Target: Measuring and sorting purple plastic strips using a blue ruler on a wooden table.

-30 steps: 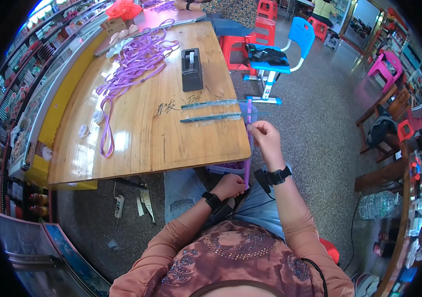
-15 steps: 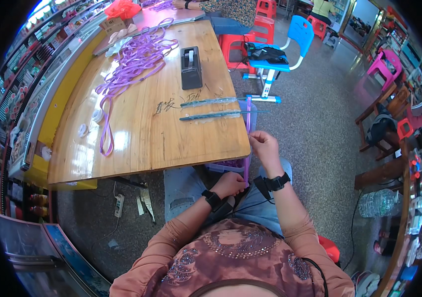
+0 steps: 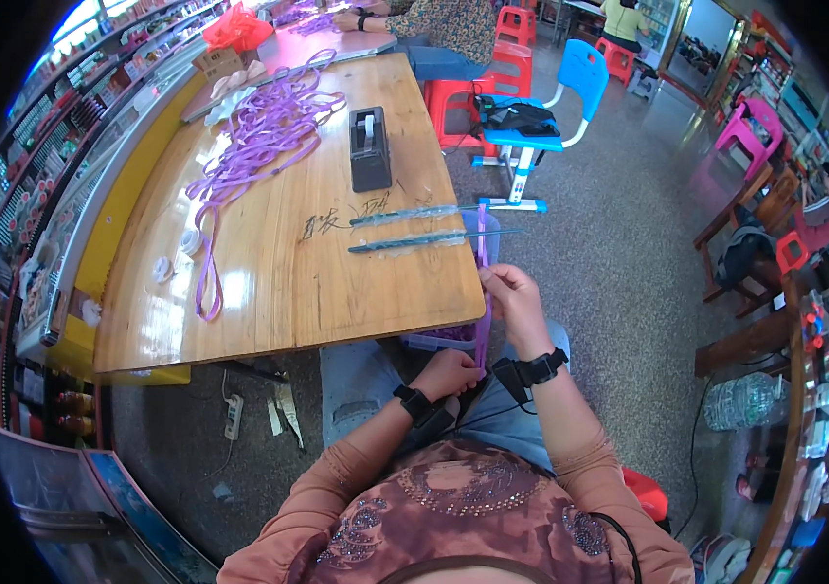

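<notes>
Handwriting (image 3: 322, 225) on wooden table (image 3: 278, 277); left grip (image 3: 448, 373), right grip (image 3: 517, 301), both pinching purple ribbon (image 3: 483, 334)

We have a grey speckled floor (image 3: 619, 311) under a wooden table (image 3: 288, 282) that shines with pale glare (image 3: 162, 310) near its left edge. Beyond that edge we see stocked shelves (image 3: 35, 195); past the right edge stand red stools (image 3: 446, 97), a blue chair (image 3: 583, 80) and, farther off, a pink chair (image 3: 765, 122).
</notes>
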`<state>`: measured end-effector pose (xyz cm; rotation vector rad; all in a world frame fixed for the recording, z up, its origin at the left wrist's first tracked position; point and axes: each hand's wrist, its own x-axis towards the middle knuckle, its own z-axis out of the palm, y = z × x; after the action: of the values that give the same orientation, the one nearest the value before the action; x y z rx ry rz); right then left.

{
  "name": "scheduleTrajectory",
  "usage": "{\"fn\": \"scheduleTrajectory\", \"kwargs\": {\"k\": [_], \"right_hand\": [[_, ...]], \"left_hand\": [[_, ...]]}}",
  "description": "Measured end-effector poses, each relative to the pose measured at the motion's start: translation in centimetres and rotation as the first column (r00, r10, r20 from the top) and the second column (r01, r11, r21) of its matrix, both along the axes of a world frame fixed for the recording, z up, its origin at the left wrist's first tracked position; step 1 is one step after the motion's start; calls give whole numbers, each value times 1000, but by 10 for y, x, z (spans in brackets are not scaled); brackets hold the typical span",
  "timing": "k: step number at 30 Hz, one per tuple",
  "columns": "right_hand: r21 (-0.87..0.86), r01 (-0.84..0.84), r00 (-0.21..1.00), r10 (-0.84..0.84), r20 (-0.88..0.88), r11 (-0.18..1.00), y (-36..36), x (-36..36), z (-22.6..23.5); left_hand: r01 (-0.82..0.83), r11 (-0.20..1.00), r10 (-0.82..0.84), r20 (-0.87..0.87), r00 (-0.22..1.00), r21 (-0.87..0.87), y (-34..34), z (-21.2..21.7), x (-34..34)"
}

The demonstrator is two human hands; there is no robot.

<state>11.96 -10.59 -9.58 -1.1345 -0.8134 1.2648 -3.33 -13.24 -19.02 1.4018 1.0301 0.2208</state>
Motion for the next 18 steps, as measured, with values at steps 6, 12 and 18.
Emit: {"fn": "scheduleTrajectory", "kwargs": {"k": [6,12,18], "right_hand": [[42,66,997,-67,31,997,11,-2,-9],[69,107,993,-110,40,992,13,-7,-13],[61,84,996,-87,38,995,-7,-2,-22]], "left_hand": [[7,1000,-7,3,1000,16,-1,-1,-1],[15,1000,-15,-3,1000,20,-3,-2,-3],[28,998,-25,42,999,-54,-1,-7,-3]]}}
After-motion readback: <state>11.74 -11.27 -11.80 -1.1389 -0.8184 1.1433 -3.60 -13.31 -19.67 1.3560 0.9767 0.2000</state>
